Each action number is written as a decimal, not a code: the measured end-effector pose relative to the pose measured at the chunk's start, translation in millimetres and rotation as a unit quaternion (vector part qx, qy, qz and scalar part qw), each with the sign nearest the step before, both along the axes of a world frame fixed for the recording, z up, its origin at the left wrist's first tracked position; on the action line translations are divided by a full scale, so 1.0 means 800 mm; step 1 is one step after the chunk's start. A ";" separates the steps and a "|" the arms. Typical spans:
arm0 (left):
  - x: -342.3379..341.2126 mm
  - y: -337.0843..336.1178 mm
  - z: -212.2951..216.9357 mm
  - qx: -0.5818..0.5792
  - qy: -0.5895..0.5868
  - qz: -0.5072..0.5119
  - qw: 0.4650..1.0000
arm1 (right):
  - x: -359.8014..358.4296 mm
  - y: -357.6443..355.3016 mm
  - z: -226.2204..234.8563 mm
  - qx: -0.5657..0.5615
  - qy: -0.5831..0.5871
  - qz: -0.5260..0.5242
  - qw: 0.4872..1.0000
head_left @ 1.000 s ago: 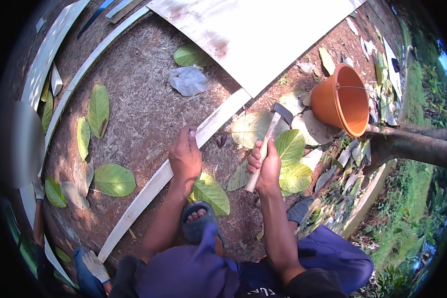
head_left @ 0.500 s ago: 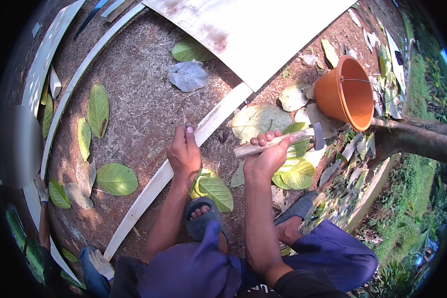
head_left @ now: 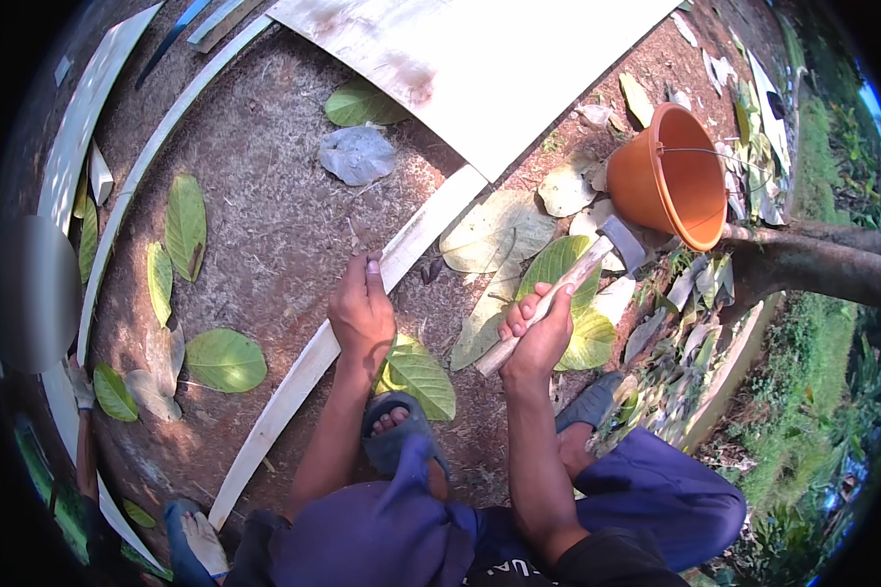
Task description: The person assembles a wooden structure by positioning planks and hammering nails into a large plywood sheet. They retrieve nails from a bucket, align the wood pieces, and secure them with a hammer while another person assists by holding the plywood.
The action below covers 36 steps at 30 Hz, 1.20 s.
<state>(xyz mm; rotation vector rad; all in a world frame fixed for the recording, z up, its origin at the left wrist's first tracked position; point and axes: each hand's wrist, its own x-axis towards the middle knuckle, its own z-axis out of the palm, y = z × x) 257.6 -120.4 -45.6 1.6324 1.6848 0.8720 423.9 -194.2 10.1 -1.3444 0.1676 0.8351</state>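
Observation:
My right hand point(head_left: 536, 338) is wrapped round the wooden handle of a hammer point(head_left: 587, 264). The dark metal head points up and to the right, close to the bucket. At the left edge of a pale wooden strip point(head_left: 439, 217), my left hand point(head_left: 362, 313) is closed, thumb and fingers pressed together at the top. Whatever it pinches is too small to make out. The strip runs from beneath a large light board point(head_left: 529, 68) down towards the lower left, passing behind my left hand.
An orange bucket point(head_left: 636, 176) tilts on its side at the right, beside a tree trunk point(head_left: 803, 269). Large leaves point(head_left: 225, 360) are scattered over the dirt. Long pale planks point(head_left: 88, 108) lie at the left, where another person's hand point(head_left: 80, 383) shows.
My right hand has shifted slightly right and down, swinging the hammer head upward, away from the strip. My left hand stays at the strip. The whole view has shifted slightly.

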 end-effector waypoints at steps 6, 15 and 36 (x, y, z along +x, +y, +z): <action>-0.002 0.004 -0.007 0.045 -0.011 -0.010 0.999 | 0.013 -0.004 0.034 0.039 -0.148 -0.002 0.988; -0.024 -0.006 -0.007 0.123 -0.074 -0.041 0.989 | -0.058 0.007 0.059 0.025 -0.200 0.281 0.938; -0.034 -0.019 -0.013 0.088 -0.138 0.022 0.986 | -0.079 -0.007 0.023 -0.156 -0.158 0.493 0.841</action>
